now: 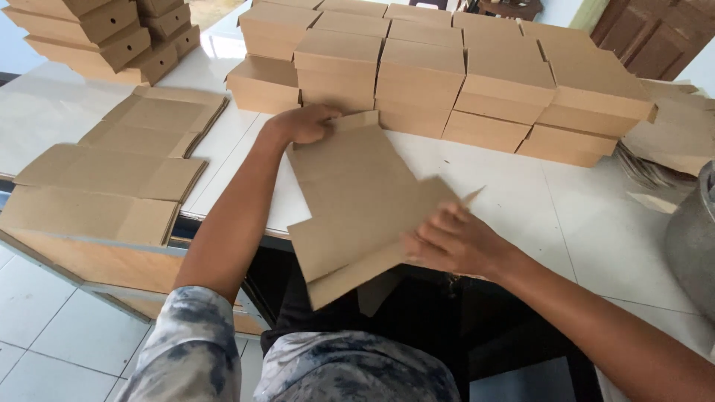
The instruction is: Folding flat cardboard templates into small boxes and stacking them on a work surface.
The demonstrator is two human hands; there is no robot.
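Cardboard sheet [357,201], flat and unfolded, being held over near edge of white table [566,223]. Far corner being pinched by left hand [304,123], fingers closed on sheet. Near edge being gripped by right hand [454,242], fingers curled onto sheet. Flat sheets [119,171] being kept stacked at left. Folded boxes [447,74] being kept piled behind; metal pot [693,246] at right edge.

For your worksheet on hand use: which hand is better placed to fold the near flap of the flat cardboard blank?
Probably the right hand: it already rests on the blank's near edge, while the left hand grips the far edge.
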